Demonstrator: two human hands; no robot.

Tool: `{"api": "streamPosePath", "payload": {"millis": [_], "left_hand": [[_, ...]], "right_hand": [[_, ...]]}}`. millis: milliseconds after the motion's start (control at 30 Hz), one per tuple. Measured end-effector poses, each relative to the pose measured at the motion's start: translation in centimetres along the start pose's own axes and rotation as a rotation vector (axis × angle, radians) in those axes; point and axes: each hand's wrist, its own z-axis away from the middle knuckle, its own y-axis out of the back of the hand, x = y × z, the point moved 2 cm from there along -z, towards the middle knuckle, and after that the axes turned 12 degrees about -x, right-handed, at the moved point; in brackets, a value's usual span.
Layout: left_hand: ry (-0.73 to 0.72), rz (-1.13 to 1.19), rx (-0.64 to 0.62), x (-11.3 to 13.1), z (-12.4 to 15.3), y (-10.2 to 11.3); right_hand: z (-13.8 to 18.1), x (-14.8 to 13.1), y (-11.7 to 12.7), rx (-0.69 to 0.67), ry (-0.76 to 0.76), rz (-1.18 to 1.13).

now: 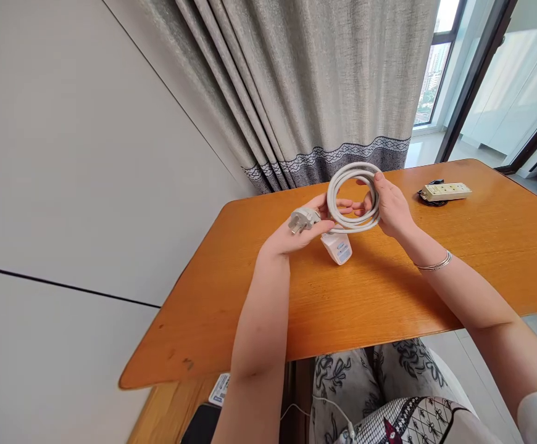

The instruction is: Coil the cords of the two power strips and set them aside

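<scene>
A white power cord [334,192] is wound into a round coil of several loops, held up above the wooden table. My left hand [303,233] is closed around the coil's lower left side, and the cord's plug [303,219] lies against its palm with the prongs facing me. On the opposite side, my right hand [389,203] grips the coil between thumb and fingers. Just under the coil is a white block with a printed label [339,248]; I cannot tell whether it hangs from the cord or rests on the tabletop.
A cream power strip [447,192] with a dark cord lies at the right rear of the wooden table [231,308]. Grey curtains [333,80] hang behind the far edge. A pale panel [65,185] stands at the left, and a glass door frame [476,80] at the right.
</scene>
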Motion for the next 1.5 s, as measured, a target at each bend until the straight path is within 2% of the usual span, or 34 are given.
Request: {"api": "streamPosePath", "payload": {"millis": [200, 367, 533, 767, 1067, 1233, 1367, 1500], "left_hand": [[0.025, -0.186, 0.1, 0.6, -0.1, 0.0], [0.11, -0.105, 0.164, 1.1, -0.1, 0.3], [0.062, -0.147, 0.176, 1.3, 0.1, 0.3], [0.064, -0.278, 0.228, 1.6, 0.1, -0.4], [0.149, -0.061, 0.372, 2.0, -0.4, -0.2], [0.134, 0.204, 0.415, 0.0, -1.3, -0.3], [0.069, 0.426, 0.436, -1.6, -2.2, -0.8], [0.064, 0.474, 0.426, -1.5, -2.5, -1.5]], "right_hand": [[0.2, 0.2, -0.4, 0.077, 0.036, -0.014], [0.4, 0.1, -0.8, 0.036, -0.004, -0.014], [0.5, -0.1, -1.0, -0.015, -0.034, -0.011], [1.0, -0.1, -1.3, 0.042, -0.06, -0.042], [1.1, -0.2, -1.6, -0.011, -0.101, -0.004], [0.9, 0.2, -1.2, -0.003, -0.065, 0.012], [0.6, 0.4, -0.9, 0.025, -0.063, 0.033], [0.6, 0.7, -1.0, 0.029, -0.045, 0.065]]}}
